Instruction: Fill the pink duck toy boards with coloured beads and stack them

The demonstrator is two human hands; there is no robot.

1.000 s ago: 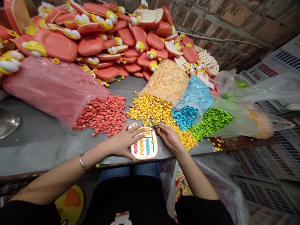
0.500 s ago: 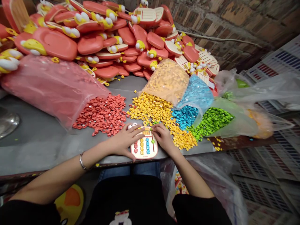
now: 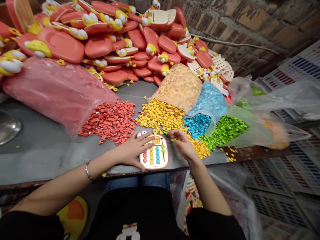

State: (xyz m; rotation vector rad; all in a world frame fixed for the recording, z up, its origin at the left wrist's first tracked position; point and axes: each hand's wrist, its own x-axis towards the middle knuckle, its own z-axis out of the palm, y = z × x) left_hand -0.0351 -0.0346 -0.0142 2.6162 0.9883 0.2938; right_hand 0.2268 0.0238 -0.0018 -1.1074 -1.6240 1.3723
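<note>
A cream toy panel (image 3: 155,163) with a pink rim and bulging white eyes lies at the table's front edge. Red, yellow and blue buttons stand in columns on it, with two green ones at the right. My left hand (image 3: 132,150) holds the panel, fingers spread over its upper face and thumb at its lower left edge. Just right of the panel, my right hand (image 3: 183,145) is raised with curled fingers; a small green button (image 3: 174,140) shows at its fingertips. Whether more pieces are inside that hand is hidden.
Loose red (image 3: 112,121), yellow (image 3: 160,115), blue (image 3: 198,125) and green buttons (image 3: 228,131) spill from plastic bags. A heap of red toy shells (image 3: 140,50) with yellow-and-white eyes stands behind, against a brick wall (image 3: 225,26). A metal bowl (image 3: 10,128) is at far left.
My right hand has come off the panel and moved right, its fingers lifting. A second green button now shows in the panel's right column. My left hand has stayed in place.
</note>
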